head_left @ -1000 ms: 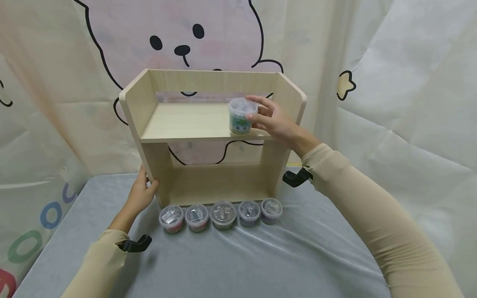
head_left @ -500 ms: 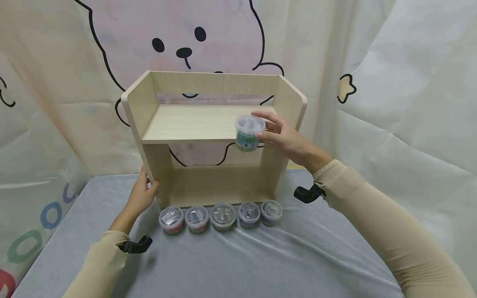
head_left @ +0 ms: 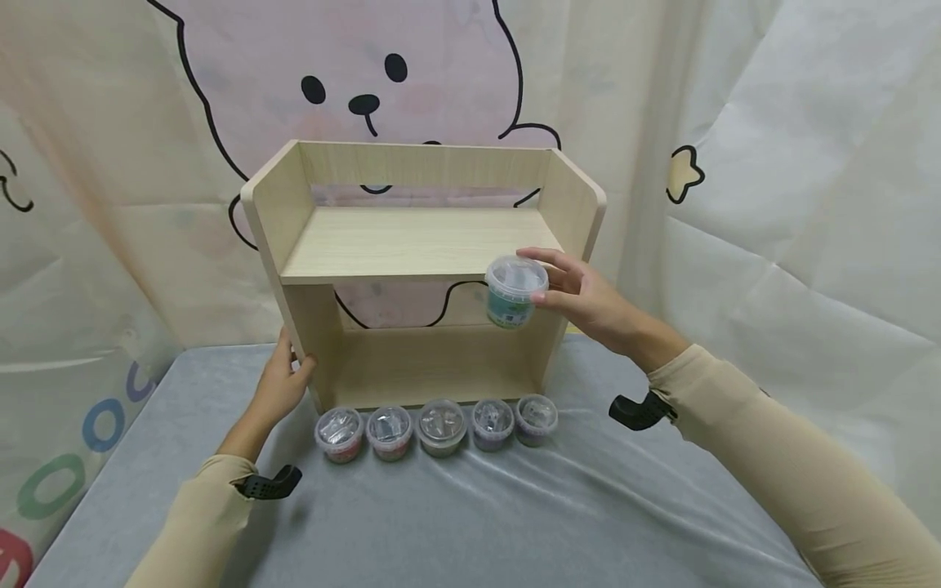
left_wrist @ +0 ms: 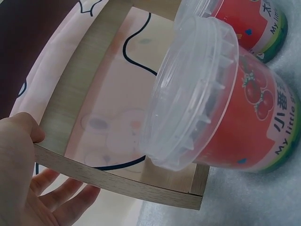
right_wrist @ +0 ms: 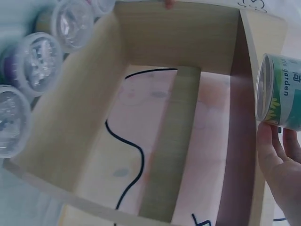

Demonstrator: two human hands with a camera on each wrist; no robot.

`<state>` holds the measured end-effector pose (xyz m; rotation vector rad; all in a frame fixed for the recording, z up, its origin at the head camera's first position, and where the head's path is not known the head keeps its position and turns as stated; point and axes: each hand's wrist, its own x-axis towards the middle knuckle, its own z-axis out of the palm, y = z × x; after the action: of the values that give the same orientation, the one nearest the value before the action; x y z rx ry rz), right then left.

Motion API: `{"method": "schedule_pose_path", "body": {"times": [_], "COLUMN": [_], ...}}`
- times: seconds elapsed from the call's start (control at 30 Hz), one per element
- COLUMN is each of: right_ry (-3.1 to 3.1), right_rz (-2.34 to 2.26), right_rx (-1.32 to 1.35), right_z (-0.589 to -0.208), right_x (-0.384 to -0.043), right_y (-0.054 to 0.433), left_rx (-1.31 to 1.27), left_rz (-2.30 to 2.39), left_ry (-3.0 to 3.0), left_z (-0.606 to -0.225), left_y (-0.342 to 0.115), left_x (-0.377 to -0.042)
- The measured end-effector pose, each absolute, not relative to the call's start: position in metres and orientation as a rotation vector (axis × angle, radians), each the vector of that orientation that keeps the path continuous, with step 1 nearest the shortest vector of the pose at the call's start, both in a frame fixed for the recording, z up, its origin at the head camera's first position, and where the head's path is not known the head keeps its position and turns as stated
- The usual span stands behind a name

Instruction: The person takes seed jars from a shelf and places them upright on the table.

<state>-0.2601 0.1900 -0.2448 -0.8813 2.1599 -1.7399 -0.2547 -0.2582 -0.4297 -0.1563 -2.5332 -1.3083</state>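
My right hand [head_left: 599, 306] holds a clear-lidded plastic tub [head_left: 510, 306] with a teal label, thumb and fingers around its side. The tub is upright in front of the upper board's right end. In the right wrist view, part of the tub [right_wrist: 284, 94] is cut off by the frame's edge. My left hand [head_left: 275, 392] grips the left side panel of a two-tier wooden shelf [head_left: 412, 241]. In the left wrist view, the thumb of the left hand [left_wrist: 28, 174] lies on one side of the panel and the other fingers show beyond its edge.
Several lidded tubs [head_left: 441, 429] stand in a row along the shelf's front on a grey cloth-covered table [head_left: 478, 523]. The left wrist view shows a tub [left_wrist: 235, 108] with a red label and tomato pictures. A printed curtain [head_left: 625, 98] hangs behind the shelf.
The right hand has moved down and to the right with the tub, from over the upper board to in front of it. The left hand keeps its grip on the shelf.
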Motion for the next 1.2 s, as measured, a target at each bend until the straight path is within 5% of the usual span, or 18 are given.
{"method": "schedule_pose_path", "body": {"times": [1.2], "right_ry": [2.136], "right_rz": [-1.693], "right_rx": [-0.699], "right_z": [-0.349], "right_x": [-0.256], "right_y": [0.266], "left_rx": [-0.176], "left_rz": [-1.345], "left_ry": [-2.494], "left_z": [-0.432], "left_y": [-0.257], "left_x": [-0.255]}}
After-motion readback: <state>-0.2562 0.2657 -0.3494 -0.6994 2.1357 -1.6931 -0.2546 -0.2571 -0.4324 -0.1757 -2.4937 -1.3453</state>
